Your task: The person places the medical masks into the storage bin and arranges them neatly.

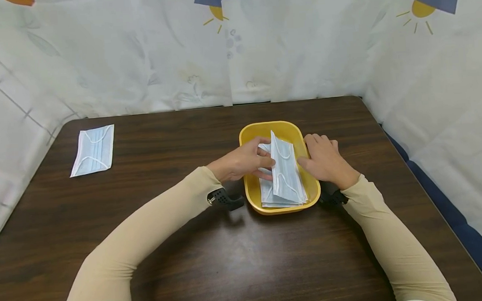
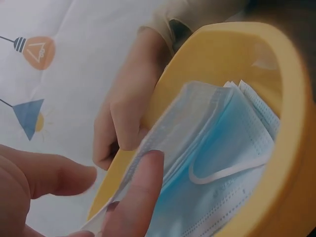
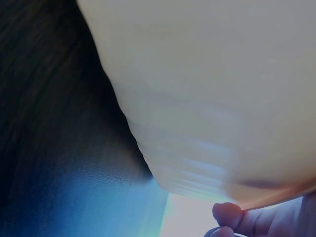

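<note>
Inside a yellow basket (image 1: 314, 193) lies a small stack of pale blue face masks (image 1: 269, 195) with white ear loops. The top face mask (image 1: 286, 168) stands up at its left edge. My left hand (image 1: 247, 160) reaches over the basket's left rim and pinches that edge, one digit in front and another behind it. Its other fingers are spread, and one finger (image 2: 54, 174) is clear of the mask in the left wrist view. On the opposite side my right hand (image 1: 325, 161) grips the basket's right rim, thumb on the inner side; its fingertips (image 3: 228, 215) show below the rim.
Another face mask (image 1: 93, 150) lies flat at the far left of the dark wood table (image 1: 181, 262). A white printed curtain (image 1: 138, 56) hangs behind and on both sides. Blue fabric (image 1: 444, 203) shows past the right table edge.
</note>
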Demonstrator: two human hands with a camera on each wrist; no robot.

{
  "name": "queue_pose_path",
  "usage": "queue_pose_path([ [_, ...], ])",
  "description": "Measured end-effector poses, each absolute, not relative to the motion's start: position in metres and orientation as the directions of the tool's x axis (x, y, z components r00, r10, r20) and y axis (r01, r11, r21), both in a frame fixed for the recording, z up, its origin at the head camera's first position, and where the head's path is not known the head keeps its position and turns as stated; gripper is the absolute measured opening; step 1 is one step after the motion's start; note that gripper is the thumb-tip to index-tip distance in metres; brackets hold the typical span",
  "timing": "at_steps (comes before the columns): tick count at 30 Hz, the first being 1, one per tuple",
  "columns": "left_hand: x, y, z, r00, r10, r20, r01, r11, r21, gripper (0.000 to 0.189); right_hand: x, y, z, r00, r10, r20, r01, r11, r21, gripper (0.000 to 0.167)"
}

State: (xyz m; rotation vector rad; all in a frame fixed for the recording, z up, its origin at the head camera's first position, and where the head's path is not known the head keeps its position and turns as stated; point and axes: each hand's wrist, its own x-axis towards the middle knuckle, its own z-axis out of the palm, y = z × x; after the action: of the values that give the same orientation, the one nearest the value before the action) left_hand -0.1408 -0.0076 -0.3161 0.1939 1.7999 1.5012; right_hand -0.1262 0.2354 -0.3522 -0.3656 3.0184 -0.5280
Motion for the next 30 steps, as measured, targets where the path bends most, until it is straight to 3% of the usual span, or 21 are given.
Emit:
queue_pose_path([
  [8,-0.139,-0.022,-0.310,-0.678,0.556,-0.481,-0.379,0.296,0.877,0.069,-0.126,0.235,-0.351,-0.970,-0.243,-0.011,-0.224,0.911,-0.346,0.032],
  [20,-0.135,-0.042,-0.306,-0.673,0.605,-0.425,-0.363,0.230,0.903,0.066,-0.126,0.235,-0.350,-0.970,-0.242,-0.024,-0.219,0.913,-0.343,0.032],
  [30,-0.137,-0.069,-0.305,-0.714,0.597,-0.367,-0.340,0.162,0.926,0.067,-0.124,0.234,-0.351,-0.970,-0.240,-0.031,-0.215,0.913,-0.346,0.028],
])
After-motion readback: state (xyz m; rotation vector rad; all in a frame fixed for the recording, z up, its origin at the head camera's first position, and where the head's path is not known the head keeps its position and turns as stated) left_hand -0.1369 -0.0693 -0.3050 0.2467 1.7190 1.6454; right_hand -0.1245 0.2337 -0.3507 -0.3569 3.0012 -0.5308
